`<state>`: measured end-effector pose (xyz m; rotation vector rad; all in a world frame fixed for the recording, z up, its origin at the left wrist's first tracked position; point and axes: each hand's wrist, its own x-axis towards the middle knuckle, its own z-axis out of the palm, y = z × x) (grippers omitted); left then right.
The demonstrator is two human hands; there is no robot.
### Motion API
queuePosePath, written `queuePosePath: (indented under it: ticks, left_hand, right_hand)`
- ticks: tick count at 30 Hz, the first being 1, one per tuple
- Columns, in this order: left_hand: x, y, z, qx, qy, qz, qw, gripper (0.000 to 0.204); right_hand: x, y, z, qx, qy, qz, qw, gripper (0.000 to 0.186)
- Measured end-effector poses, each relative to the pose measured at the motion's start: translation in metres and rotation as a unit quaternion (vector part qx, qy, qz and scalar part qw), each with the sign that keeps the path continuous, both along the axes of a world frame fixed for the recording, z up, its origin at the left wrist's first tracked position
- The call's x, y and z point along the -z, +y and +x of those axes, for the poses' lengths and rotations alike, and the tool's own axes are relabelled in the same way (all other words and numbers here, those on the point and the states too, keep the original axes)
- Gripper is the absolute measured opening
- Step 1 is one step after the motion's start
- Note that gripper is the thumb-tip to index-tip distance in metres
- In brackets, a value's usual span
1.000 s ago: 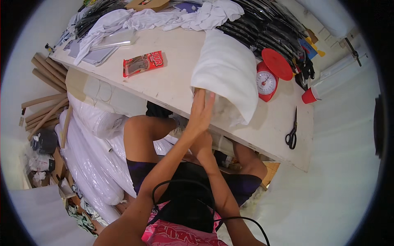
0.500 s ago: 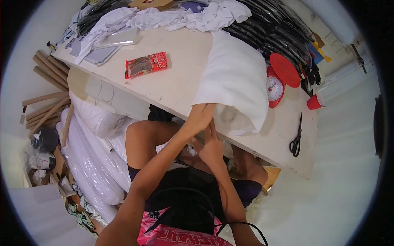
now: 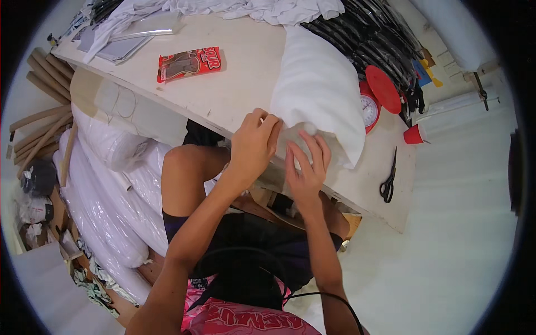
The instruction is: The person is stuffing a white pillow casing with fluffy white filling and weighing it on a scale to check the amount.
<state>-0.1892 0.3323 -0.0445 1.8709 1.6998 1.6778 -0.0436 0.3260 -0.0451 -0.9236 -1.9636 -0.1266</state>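
Note:
A white stuffed pillow (image 3: 315,75) lies on the table, its near end gaping and showing pale filling inside. At the left corner of that opening, my left hand (image 3: 254,146) has its fingers closed on the fabric edge. My right hand (image 3: 308,167) is just in front of the opening, fingers curved and apart. A small tuft of white stuffing (image 3: 310,128) shows by its fingertips; whether they touch it I cannot tell.
On the table (image 3: 234,67) are a red snack packet (image 3: 190,64), a red kitchen scale (image 3: 371,106), a red cup (image 3: 414,134) and black scissors (image 3: 388,184). Black plastic-wrapped bundles (image 3: 368,39) line the far side. Wrapped white rolls (image 3: 106,201) and cardboard tubes (image 3: 42,125) stand at left.
Both hands have moved up toward the pillow's opening and farther apart. The right hand's fingers have spread, and a white tuft now shows beside them. The whole view has shifted slightly.

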Motion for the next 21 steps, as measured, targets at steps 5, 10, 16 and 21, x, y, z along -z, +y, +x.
queuePosePath:
  ticks: [5, 10, 16, 21]
  left_hand:
    - [0.008, -0.001, -0.005, 0.042, 0.031, 0.007, 0.999, 0.013]
    - [0.01, 0.016, -0.013, -0.029, 0.058, -0.005, 0.998, 0.011]
    - [0.038, 0.023, -0.02, 0.005, 0.056, -0.043, 0.997, 0.011]
    - [0.034, 0.014, -0.018, 0.09, 0.05, -0.013, 0.995, 0.009]
  right_hand:
    - [0.0, 0.037, 0.004, 0.021, -0.156, 0.043, 0.987, 0.033]
    - [0.005, 0.052, 0.007, -0.025, -0.163, 0.085, 0.983, 0.037]
    - [0.005, 0.052, 0.002, -0.028, -0.204, 0.075, 0.976, 0.038]
    - [0.003, 0.061, -0.002, -0.001, -0.257, 0.032, 0.966, 0.04]
